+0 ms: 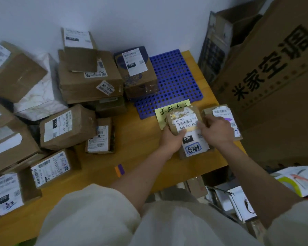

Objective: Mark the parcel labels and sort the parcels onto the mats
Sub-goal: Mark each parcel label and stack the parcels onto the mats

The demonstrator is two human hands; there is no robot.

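A tall cardboard carton printed with large black characters fills the right side, standing against the edge of the wooden table. A heap of brown parcels with white labels crowds the table's left half, some stacked two deep. At the back lies a blue perforated mat, with one dark-patterned parcel resting on its left part. A yellow handwritten note lies at the mat's near edge, partly covered by the small parcel both hands hold; its label shows "070" and a blue marker scrawl near the bottom. The left hand grips the parcel's left side, fingers curled under it. The right hand rests over its right edge, fingers bent, seemingly clasping it, though motion blur hides the fingertips. Another labelled parcel sits just behind that hand. An orange and purple marker lies on the table near the left forearm.
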